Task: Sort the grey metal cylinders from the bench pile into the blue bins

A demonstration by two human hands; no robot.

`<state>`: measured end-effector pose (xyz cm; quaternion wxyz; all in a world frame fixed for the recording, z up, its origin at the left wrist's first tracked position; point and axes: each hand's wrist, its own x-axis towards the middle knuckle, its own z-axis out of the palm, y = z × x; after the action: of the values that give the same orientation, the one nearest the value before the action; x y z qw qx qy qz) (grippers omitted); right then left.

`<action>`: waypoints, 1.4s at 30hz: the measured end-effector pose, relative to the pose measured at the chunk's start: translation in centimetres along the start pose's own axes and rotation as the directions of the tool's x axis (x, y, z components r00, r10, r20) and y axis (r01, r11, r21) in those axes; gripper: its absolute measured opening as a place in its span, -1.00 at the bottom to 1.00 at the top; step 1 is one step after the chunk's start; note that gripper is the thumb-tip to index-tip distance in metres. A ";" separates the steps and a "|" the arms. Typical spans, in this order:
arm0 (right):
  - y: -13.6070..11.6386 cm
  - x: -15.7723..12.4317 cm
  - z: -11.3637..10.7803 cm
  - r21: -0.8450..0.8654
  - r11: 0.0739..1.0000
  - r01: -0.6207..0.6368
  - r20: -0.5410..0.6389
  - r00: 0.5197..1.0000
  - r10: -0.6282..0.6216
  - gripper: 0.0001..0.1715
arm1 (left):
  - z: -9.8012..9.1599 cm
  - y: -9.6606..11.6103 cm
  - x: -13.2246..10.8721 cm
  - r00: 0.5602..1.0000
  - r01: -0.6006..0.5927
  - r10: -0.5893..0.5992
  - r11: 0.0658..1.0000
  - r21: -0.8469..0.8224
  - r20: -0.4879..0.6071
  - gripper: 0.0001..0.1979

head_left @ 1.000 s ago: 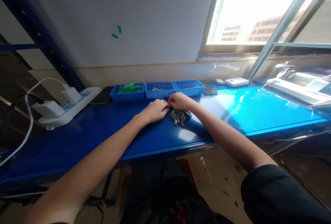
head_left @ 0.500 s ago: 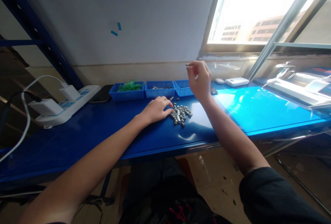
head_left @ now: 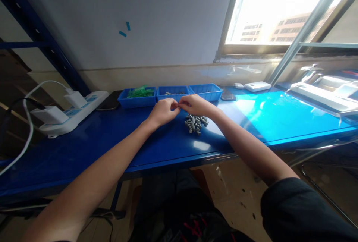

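Note:
My left hand [head_left: 164,110] and my right hand [head_left: 195,105] meet fingertip to fingertip just in front of the bins. Both are closed in a pinch, and whatever sits between the fingers is too small and hidden to make out. Below my right hand lies a heap of small silvery metal pieces [head_left: 195,124] on the blue table [head_left: 125,137]. Behind my hands is the middle blue bin [head_left: 172,98], with small metal pieces in it.
Left of it, a blue bin [head_left: 137,102] holds green plastic pieces; to the right stands another blue bin [head_left: 205,93]. A dark phone [head_left: 111,101] and a white power strip [head_left: 74,115] lie at left. A white box [head_left: 257,86] is near the window.
My right hand, raised at the right with a small metal piece in its fingertips, has come down and left to meet my left hand. My left hand has lifted from beside the heap.

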<state>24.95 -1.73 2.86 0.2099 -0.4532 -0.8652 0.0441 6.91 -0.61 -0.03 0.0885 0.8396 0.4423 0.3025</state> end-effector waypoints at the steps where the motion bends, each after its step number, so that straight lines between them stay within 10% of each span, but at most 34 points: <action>1: -0.1 0.0 0.2 0.002 1.000 0.011 -0.013 1.000 -0.011 -0.81 | 0.0 -0.1 0.1 1.000 0.011 -0.011 1.000 -0.022 -0.004 -0.72; 11: 0.4 0.0 -0.4 -0.113 0.993 0.033 -0.161 0.986 -0.051 -0.78 | -0.3 -0.1 0.2 0.998 0.048 -0.052 0.994 -0.102 -0.035 -0.68; 15: 2.5 -0.3 -2.0 -0.180 0.927 -0.328 -0.489 0.848 0.205 -0.66 | 0.3 -0.1 -0.2 0.997 -0.060 0.063 0.995 -0.080 0.038 -0.64; 19: 5.1 -1.1 -2.8 -0.263 0.744 -0.615 -0.370 0.776 0.510 -0.61 | 1.1 0.4 -0.5 0.935 -0.279 0.277 0.960 -0.020 0.220 -0.61; 25: 2.5 -0.5 -1.2 -0.214 0.946 -0.244 -0.039 0.970 0.242 -0.73 | 1.0 0.2 -0.4 0.956 -0.200 0.173 0.975 0.093 0.239 -0.74; 30: 0.4 0.3 1.8 -0.150 0.989 0.012 0.137 0.991 0.009 -0.80 | 1.0 -1.0 0.1 0.995 0.006 -0.001 0.999 -0.054 0.097 -0.88; 37: -0.9 0.2 1.6 -0.126 0.991 -0.048 -0.228 0.974 0.019 -0.81 | 0.6 -1.0 0.5 0.986 0.117 -0.153 0.916 -0.385 -0.065 -0.81; 42: 1.2 -0.1 -1.6 -0.110 0.938 -0.328 -0.626 0.756 0.191 -0.64 | 0.5 0.1 -0.1 0.989 -0.138 0.145 0.974 -0.182 0.028 -0.80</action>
<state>26.51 -1.30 3.96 0.4181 -0.5789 -0.6797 -0.1675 7.20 -0.66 -0.41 0.1509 0.8636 0.3504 0.3295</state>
